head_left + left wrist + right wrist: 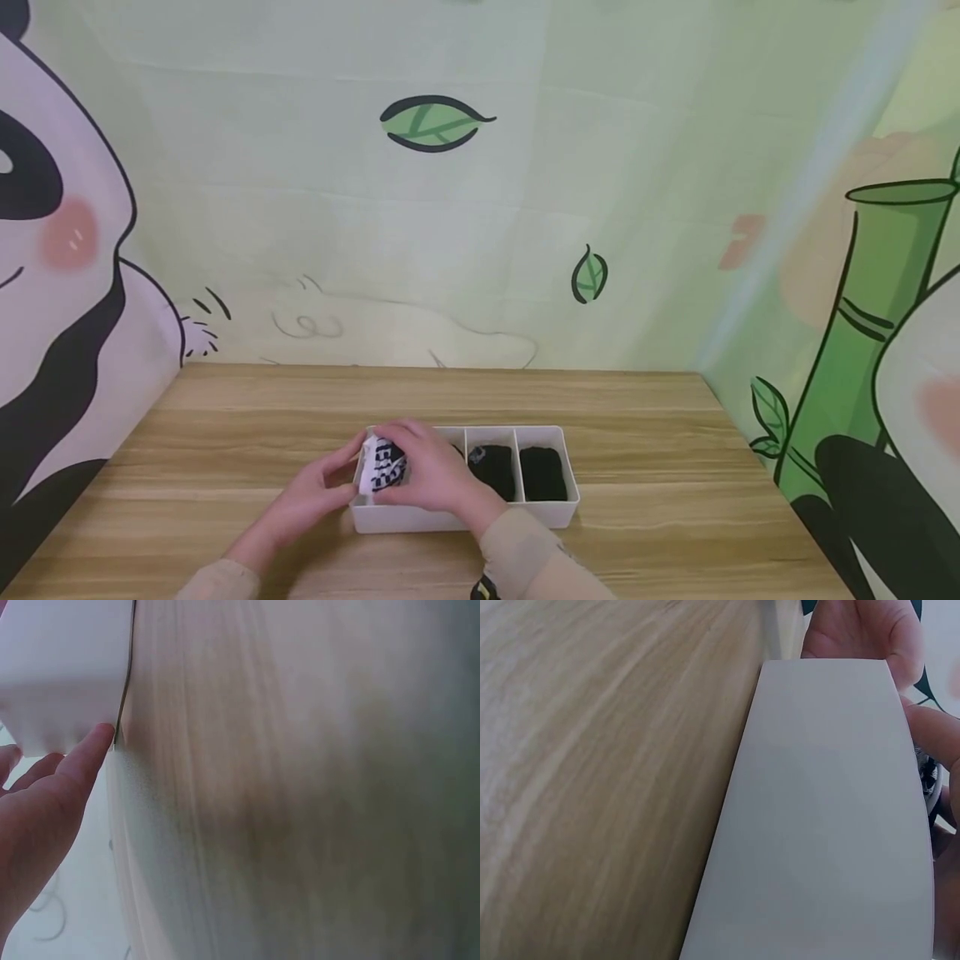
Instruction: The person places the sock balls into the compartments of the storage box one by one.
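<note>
A long white divided box [408, 520] lies on the wooden table. My right hand [431, 471] reaches over its left part, thumb on the near side and fingers on the far side of a rolled white sock with black lettering [387, 465], which it holds in the leftmost compartment. In the right wrist view the box's long side [825, 810] hides most of that sock. My left hand [318, 492] is at the box's left end, its extended fingers touching the end wall [67, 712] in the left wrist view. Rolled black socks [492, 472] sit in compartments to the right.
A plain black rolled sock [543, 474] fills the rightmost compartment. The wood-grain table [660, 467] extends around the box. Behind it stands a backdrop [480, 250] printed with leaves, pandas and bamboo.
</note>
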Available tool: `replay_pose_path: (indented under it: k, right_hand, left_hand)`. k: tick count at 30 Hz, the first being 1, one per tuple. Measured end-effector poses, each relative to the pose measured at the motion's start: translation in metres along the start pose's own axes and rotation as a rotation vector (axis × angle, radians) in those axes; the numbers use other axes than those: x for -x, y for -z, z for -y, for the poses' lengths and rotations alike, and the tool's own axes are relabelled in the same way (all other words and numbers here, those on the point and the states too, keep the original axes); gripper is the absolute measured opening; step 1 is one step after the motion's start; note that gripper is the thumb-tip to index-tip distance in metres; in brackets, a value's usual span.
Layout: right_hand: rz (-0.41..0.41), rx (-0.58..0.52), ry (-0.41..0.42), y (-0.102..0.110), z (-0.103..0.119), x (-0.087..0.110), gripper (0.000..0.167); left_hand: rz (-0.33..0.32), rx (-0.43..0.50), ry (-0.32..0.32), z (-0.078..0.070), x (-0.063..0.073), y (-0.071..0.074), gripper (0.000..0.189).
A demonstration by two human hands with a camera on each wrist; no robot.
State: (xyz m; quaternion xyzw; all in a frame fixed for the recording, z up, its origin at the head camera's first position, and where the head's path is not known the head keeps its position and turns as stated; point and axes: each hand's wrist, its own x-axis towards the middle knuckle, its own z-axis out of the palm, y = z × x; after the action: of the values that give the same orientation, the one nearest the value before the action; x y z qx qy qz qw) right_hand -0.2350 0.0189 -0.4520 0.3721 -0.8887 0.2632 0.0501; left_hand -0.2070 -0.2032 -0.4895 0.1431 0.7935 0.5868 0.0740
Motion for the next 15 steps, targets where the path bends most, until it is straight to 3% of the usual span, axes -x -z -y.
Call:
replay_pose_path:
  k: [15]
  right_hand:
    - [0.009,0.031,0.006,-0.0042,-0.0029,-0.0013,0.081]
  left_hand:
    - [0.004,-0.007,0.008,-0.0011,-0.0004,0.0002,0.077]
